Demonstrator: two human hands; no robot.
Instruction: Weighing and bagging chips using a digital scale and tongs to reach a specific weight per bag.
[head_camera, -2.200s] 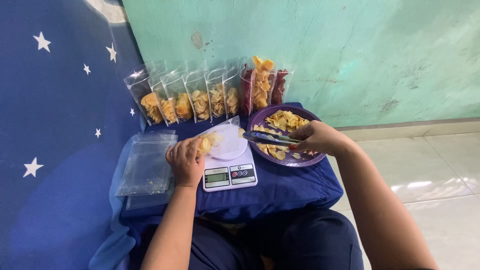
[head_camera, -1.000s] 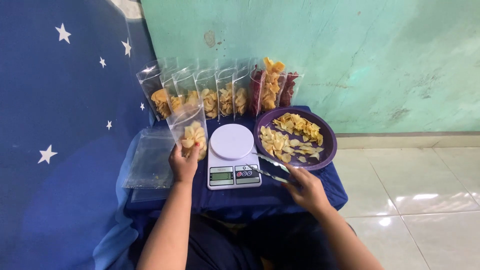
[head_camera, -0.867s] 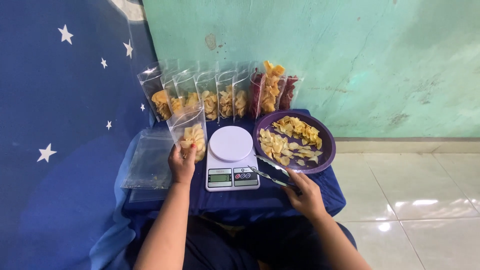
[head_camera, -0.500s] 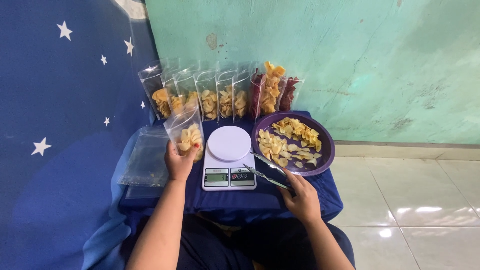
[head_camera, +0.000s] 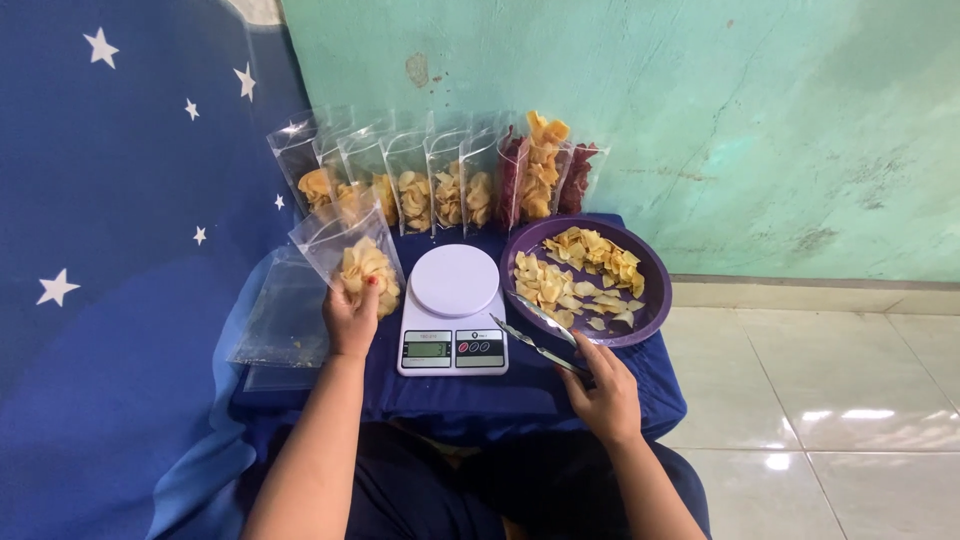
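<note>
our left hand (head_camera: 350, 318) grips a clear bag of chips (head_camera: 358, 262), upright, left of the white scale (head_camera: 452, 310). our right hand (head_camera: 603, 385) is clenched on metal tongs (head_camera: 535, 332), tips over the purple plate (head_camera: 650, 300) rim. risk, we judge: the bag's open mouth above the fingers tilts and chips spill; tongs could knock the scale.

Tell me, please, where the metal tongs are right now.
In the head view, the metal tongs are in the right hand, lying between the white kitchen scale and the purple plate.
</note>
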